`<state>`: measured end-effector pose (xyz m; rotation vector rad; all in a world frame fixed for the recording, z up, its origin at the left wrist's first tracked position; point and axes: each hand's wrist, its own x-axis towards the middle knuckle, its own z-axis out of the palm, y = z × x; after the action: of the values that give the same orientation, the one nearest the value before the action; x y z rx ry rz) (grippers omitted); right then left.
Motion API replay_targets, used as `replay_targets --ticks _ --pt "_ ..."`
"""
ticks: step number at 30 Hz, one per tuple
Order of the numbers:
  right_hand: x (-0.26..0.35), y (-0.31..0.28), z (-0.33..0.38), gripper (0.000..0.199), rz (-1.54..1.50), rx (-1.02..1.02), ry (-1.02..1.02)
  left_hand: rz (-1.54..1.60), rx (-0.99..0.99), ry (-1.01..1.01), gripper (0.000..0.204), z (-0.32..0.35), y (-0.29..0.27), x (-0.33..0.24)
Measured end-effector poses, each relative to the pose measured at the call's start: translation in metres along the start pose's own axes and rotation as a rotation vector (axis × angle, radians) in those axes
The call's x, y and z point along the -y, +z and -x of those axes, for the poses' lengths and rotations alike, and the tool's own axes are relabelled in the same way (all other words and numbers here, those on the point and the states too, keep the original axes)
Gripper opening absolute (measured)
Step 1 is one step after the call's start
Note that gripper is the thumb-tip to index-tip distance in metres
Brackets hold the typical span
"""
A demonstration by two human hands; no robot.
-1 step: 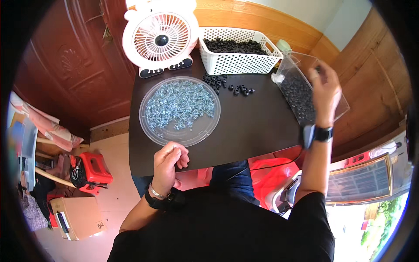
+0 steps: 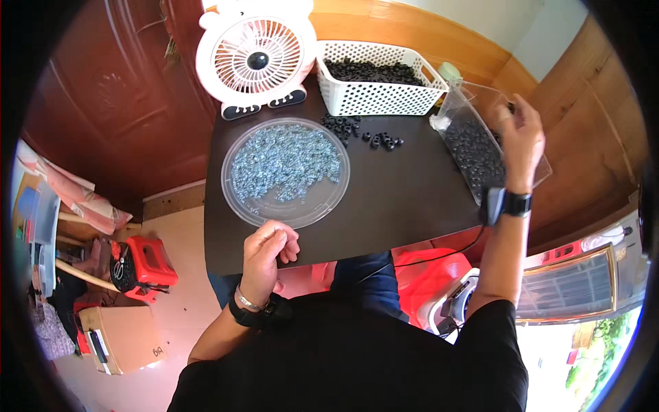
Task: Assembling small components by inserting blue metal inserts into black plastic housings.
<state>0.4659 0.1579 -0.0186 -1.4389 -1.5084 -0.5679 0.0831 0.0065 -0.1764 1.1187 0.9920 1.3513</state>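
My right hand (image 2: pixel 524 141) is raised over the right side of a transparent plastic box (image 2: pixel 541 169), which holds many small black parts (image 2: pixel 475 154). Its fingers pinch a small black part (image 2: pixel 511 108), partly hidden and too small to make out fully. At the table's front edge, my left hand (image 2: pixel 269 248) is curled closed; whatever it may hold is hidden. Just beyond it lies a round transparent plastic lid (image 2: pixel 312 215), with a spread of tiny bluish glassy pieces (image 2: pixel 285 161) on it.
A white perforated basket (image 2: pixel 374 101) of black parts stands at the back of the dark table (image 2: pixel 405 196). Loose black parts (image 2: pixel 384 141) lie in front of it. Left of it is a white animal-shaped fan (image 2: pixel 257 60). A thin cable (image 2: pixel 439 256) hangs from my right wrist.
My right hand has shifted slightly to the right above the transparent box, its fingers still pinched. The left hand stays curled in the same place. The whole view has moved very slightly.
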Motion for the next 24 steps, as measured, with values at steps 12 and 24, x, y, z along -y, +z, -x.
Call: replay_targets --ticks 12,24 --pt "0.046 0.068 0.056 0.016 -0.432 0.701 -0.009 -0.01 -0.003 -0.029 0.027 0.0 -0.004 0.003" --pt "0.075 0.157 0.075 0.023 -0.069 1.008 -0.272 0.003 0.029 -0.085 0.025 0.001 -0.007 0.0"
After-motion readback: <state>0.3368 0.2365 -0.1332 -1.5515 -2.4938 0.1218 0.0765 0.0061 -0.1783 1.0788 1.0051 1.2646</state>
